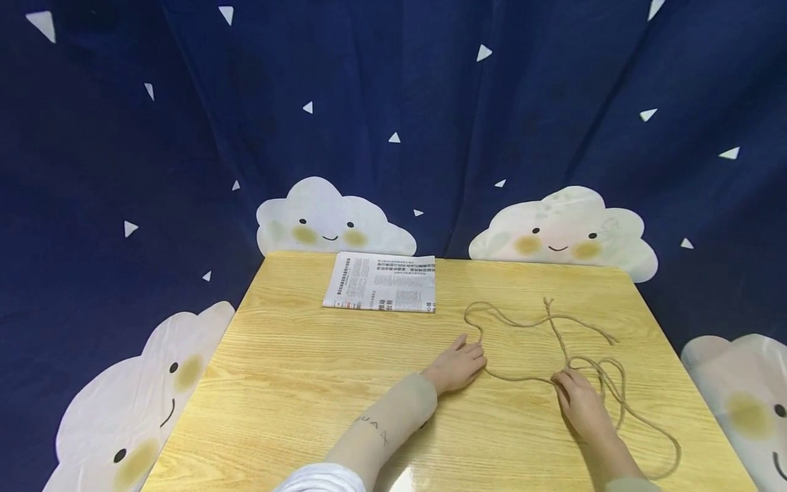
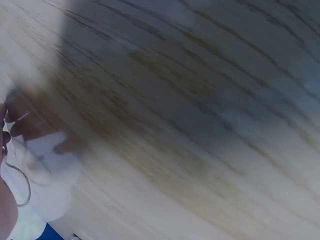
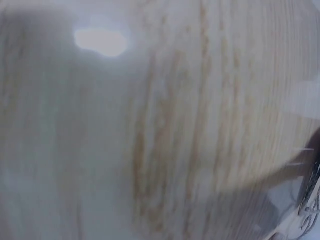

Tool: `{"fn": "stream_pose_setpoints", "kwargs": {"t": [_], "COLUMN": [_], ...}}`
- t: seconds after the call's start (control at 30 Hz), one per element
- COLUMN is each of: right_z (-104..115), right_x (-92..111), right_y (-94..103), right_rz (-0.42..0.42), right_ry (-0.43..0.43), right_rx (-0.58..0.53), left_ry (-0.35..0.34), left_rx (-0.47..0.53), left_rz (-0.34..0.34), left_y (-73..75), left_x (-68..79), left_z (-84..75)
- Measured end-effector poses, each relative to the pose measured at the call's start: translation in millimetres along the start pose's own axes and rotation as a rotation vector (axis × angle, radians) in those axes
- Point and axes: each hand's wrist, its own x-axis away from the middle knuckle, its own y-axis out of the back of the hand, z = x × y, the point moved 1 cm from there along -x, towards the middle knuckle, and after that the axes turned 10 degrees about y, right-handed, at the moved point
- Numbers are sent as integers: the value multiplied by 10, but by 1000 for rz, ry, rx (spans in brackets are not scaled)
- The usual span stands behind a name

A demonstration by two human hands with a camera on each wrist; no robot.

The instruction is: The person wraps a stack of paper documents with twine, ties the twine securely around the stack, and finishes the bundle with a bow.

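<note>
A long thin brown rope (image 1: pixel 516 378) lies in loose bends over the right half of the wooden table (image 1: pixel 277 383). My left hand (image 1: pixel 458 365) grips it near the table's middle, back of the hand upward. From there the rope runs to my right hand (image 1: pixel 581 403), whose thumb and fingers pinch it beside several loops. At the left edge of the left wrist view, part of the left hand shows with a bend of rope (image 2: pixel 25 182) below the fingers. In the right wrist view some rope (image 3: pixel 309 220) shows at the lower right corner; the right fingers are mostly out of sight.
A folded newspaper (image 1: pixel 382 283) lies at the table's back edge, left of the rope. Behind the table hangs a dark blue curtain (image 1: pixel 381 68) with white triangles and smiling clouds. One rope loop reaches close to the table's right edge.
</note>
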Motion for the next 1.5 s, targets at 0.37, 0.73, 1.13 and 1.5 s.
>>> {"fn": "stream_pose_setpoints", "kwargs": {"t": [0.37, 0.73, 1.13, 1.5], "right_z": [9, 2, 51, 57], "right_x": [-42, -54, -154, -177], "right_y": [-39, -43, -41, -113], "right_rz": [-59, -16, 13, 1], "right_ry": [26, -13, 11, 37], "right_rx": [37, 31, 52, 67], "left_ry": [-31, -93, -82, -105], "left_rx": [16, 122, 233, 246], "left_rz": [-111, -351, -392, -499], "left_y": [-73, -239, -347, -408], "left_x": [116, 345, 784, 1210], "left_z": [285, 687, 966, 1306]}}
